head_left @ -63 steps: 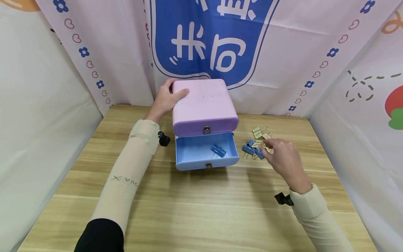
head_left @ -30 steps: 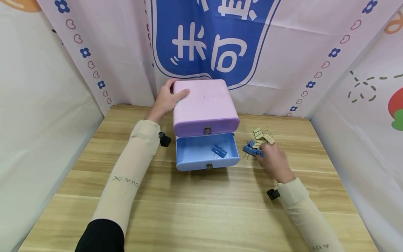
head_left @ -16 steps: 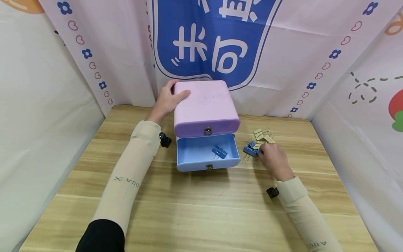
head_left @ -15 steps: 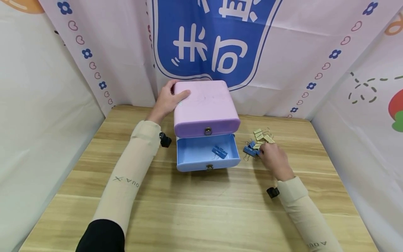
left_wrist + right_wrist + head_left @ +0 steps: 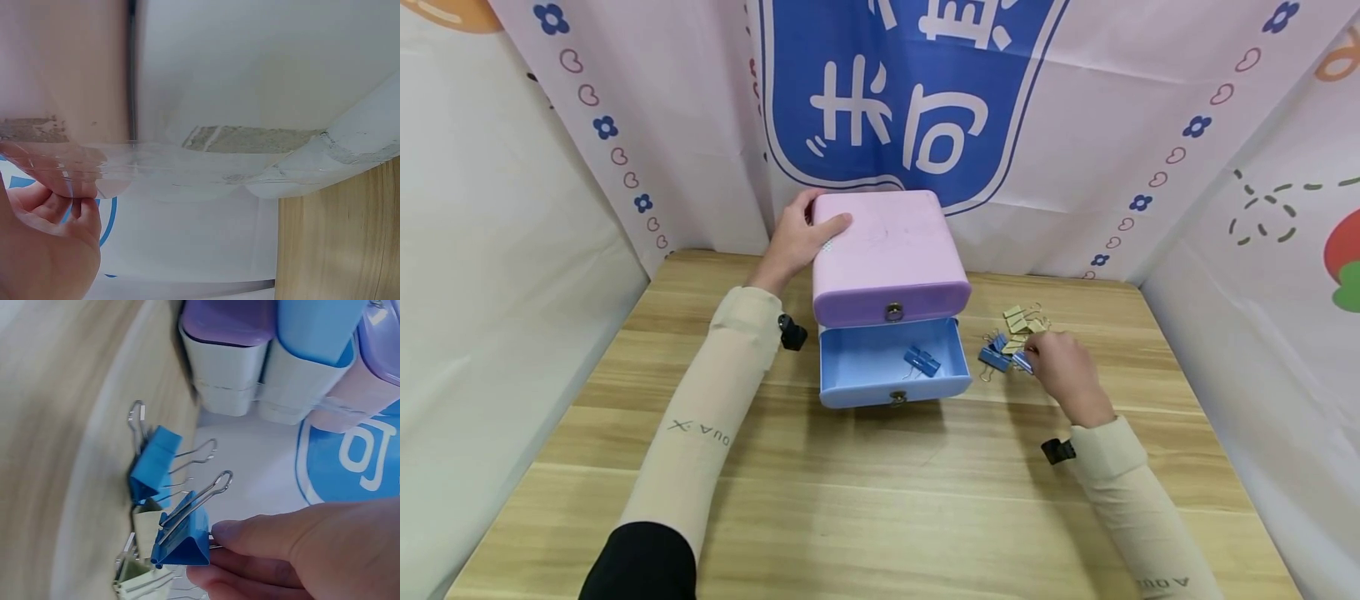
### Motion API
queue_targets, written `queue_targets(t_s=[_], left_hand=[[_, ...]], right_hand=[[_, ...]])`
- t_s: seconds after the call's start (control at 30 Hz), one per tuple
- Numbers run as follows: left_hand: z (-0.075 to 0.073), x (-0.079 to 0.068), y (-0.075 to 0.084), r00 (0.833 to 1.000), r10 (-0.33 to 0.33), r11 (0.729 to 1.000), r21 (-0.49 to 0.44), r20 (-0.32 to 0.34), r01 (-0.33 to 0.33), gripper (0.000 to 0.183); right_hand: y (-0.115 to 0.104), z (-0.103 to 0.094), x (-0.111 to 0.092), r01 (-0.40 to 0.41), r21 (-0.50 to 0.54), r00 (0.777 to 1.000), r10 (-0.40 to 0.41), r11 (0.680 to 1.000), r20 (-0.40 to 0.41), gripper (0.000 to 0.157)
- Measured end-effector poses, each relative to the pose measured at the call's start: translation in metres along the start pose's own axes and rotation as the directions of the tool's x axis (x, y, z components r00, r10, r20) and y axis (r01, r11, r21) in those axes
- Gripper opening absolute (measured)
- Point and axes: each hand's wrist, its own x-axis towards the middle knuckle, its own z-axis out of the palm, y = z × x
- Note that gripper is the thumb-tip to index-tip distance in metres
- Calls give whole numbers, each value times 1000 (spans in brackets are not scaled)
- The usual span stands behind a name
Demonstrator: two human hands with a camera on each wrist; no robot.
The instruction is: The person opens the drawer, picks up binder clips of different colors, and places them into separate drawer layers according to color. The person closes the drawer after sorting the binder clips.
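Note:
My left hand (image 5: 793, 240) grips the back left corner of a small pink drawer box (image 5: 895, 242), thumb on its top and fingers around the back. In the left wrist view those fingers (image 5: 59, 212) curl at the box's edge. The box's blue drawer (image 5: 857, 354) is pulled out, and one blue binder clip (image 5: 922, 361) lies inside. To the right, my right hand (image 5: 1063, 371) pinches another blue binder clip (image 5: 187, 534) by a wire handle between thumb and fingers. Right beside it lie more blue binder clips (image 5: 994, 359) and several pale yellow binder clips (image 5: 1017, 319).
The box stands on a wood-grain table (image 5: 880, 508) near the back curtain (image 5: 1045, 208). A purple drawer front (image 5: 925, 300) above the blue drawer is closed. In the right wrist view, another purple drawer (image 5: 231, 322) sits on the blue drawer's other side.
My right hand came down from over the yellow clips to a blue binder clip and has now drawn it slightly up and to the right. The left hand and the box stay put.

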Motion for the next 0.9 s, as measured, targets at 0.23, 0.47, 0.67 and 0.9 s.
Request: queue_targets(t_s=[0.23, 0.47, 0.67, 0.9], left_hand=[[0, -1, 0, 1000, -11, 1000, -3, 1, 11, 81], [0, 0, 1, 1000, -12, 1000, 1, 1, 12, 80], [1, 0, 1, 1000, -8, 1000, 0, 3, 8, 80], [1, 1, 1, 1000, -7, 1000, 4, -1, 7, 80]], right_hand=[[-6, -10, -2, 25, -2, 997, -25, 1000, -68, 15], [-20, -22, -5, 63, 2, 989, -62, 998, -135, 13], [-34, -33, -9, 124, 1, 972, -121, 992, -201, 9], [-53, -45, -13, 145, 5, 962, -139, 989, -234, 9]])
